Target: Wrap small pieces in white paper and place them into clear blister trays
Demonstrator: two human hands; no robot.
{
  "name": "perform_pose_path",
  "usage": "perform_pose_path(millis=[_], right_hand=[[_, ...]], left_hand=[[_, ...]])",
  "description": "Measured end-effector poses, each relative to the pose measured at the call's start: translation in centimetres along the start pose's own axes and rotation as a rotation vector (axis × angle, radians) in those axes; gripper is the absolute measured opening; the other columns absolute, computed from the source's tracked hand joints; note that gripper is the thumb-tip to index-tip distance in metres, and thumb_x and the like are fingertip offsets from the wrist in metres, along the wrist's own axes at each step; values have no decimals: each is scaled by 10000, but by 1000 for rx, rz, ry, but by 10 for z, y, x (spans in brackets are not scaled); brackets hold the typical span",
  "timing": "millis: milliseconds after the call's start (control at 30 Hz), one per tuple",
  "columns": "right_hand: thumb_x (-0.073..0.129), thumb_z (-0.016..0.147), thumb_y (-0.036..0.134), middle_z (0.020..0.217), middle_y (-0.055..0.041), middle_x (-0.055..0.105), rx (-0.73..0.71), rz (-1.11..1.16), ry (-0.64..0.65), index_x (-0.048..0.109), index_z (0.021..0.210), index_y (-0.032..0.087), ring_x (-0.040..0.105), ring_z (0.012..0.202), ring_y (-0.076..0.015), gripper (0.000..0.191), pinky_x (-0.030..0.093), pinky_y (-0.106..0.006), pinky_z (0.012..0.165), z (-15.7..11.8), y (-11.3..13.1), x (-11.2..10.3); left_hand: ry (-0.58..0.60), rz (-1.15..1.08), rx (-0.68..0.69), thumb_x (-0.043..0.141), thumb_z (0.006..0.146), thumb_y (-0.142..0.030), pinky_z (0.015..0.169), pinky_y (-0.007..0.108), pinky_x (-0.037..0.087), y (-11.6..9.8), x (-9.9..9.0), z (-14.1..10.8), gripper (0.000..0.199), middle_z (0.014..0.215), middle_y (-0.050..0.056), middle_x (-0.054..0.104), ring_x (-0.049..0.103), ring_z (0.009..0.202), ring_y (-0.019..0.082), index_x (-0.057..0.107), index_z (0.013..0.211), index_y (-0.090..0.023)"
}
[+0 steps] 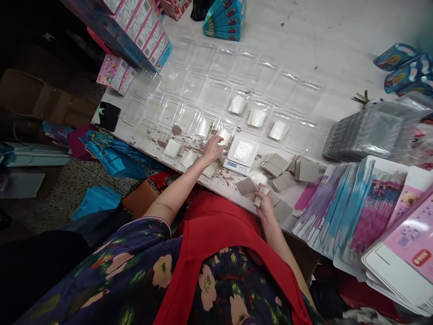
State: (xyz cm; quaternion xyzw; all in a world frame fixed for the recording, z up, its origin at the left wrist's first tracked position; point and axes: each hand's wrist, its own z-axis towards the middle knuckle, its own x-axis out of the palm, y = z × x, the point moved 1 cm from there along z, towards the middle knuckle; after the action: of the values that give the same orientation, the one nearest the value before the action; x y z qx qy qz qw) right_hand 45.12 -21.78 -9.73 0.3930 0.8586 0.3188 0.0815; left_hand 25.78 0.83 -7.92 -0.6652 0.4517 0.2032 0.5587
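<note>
My left hand (213, 150) reaches over the table, its fingers curled at the edge of a small white packet (224, 135) that lies in a clear plastic tray. Near the table's front edge, my right hand (265, 206) is closed around a beige cardboard piece (261, 197); whether it is one or a small stack I cannot tell. Between the hands stands a white digital scale (237, 168) with another white packet (243, 151) on its plate. Loose grey-beige cardboard pieces (274, 164) lie beyond my right hand. Some white packets (172, 148) rest left of my left hand.
Rows of clear trays (216, 95) cover the middle of the table, several with white packets inside. Stacked clear trays (358, 131) and upright printed cards (352, 203) stand at the right. Pink boxes (142, 27) are piled at the back left; blue fanned packages (226, 20) stand at the back.
</note>
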Motion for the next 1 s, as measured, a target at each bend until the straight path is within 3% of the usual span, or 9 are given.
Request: perform_pose_path(millis=[100, 200, 367, 467, 533, 700, 900, 1000], right_hand=[[647, 465, 164, 682, 88, 545, 15, -18, 12, 586, 989, 226, 460, 487, -61, 531, 382, -171, 391, 3, -2, 2], [648, 463, 167, 682, 90, 543, 26, -27, 17, 588, 980, 222, 464, 484, -59, 523, 374, -167, 379, 5, -6, 4], [653, 466, 195, 658, 94, 548, 34, -33, 11, 584, 987, 208, 450, 441, -51, 526, 358, -169, 362, 4, -10, 5], [663, 480, 192, 652, 92, 556, 34, -31, 17, 587, 988, 210, 453, 435, -48, 515, 363, -166, 374, -1, -10, 2], [667, 489, 186, 659, 89, 561, 14, -27, 26, 590, 987, 213, 460, 447, -49, 505, 370, -164, 385, -5, -10, -1], [664, 494, 190, 655, 86, 566, 24, 11, 17, 582, 986, 212, 468, 474, -55, 499, 382, -158, 403, -10, -12, -6], [663, 474, 174, 662, 92, 559, 56, 42, 15, 583, 984, 207, 458, 461, -53, 518, 377, -163, 385, -9, -12, -4], [664, 474, 172, 688, 88, 560, 44, 40, 28, 588, 1003, 205, 462, 465, -50, 535, 375, -164, 381, -8, -10, -4]], left_hand=[[54, 32, 33, 553, 832, -309, 895, 359, 441, 3, -4, -6, 402, 1180, 112, 562, 542, 1054, 251, 550, 1204, -156], [150, 105, 170, 601, 797, -327, 990, 421, 396, -5, 2, -7, 586, 1324, 135, 483, 444, 1214, 301, 445, 1340, -169], [373, 309, 484, 667, 754, -276, 1110, 527, 225, -34, 27, 2, 859, 1561, 127, 176, 137, 1425, 345, 210, 1480, -238], [486, 417, 589, 707, 719, -244, 1114, 570, 177, -49, 41, 10, 946, 1585, 104, 112, 50, 1444, 351, 159, 1489, -288], [519, 460, 630, 724, 698, -229, 1110, 572, 182, -55, 47, 14, 936, 1576, 103, 155, 79, 1439, 353, 206, 1474, -296], [506, 479, 668, 696, 729, -259, 1094, 547, 222, -53, 51, 22, 678, 1506, 128, 304, 189, 1404, 348, 440, 1357, -247], [503, 376, 603, 662, 771, -305, 1083, 517, 253, -50, 37, 28, 766, 1524, 141, 256, 222, 1385, 329, 298, 1441, -231], [455, 419, 555, 639, 783, -259, 1040, 473, 315, -58, 27, 31, 676, 1453, 156, 347, 327, 1302, 310, 358, 1392, -178]])
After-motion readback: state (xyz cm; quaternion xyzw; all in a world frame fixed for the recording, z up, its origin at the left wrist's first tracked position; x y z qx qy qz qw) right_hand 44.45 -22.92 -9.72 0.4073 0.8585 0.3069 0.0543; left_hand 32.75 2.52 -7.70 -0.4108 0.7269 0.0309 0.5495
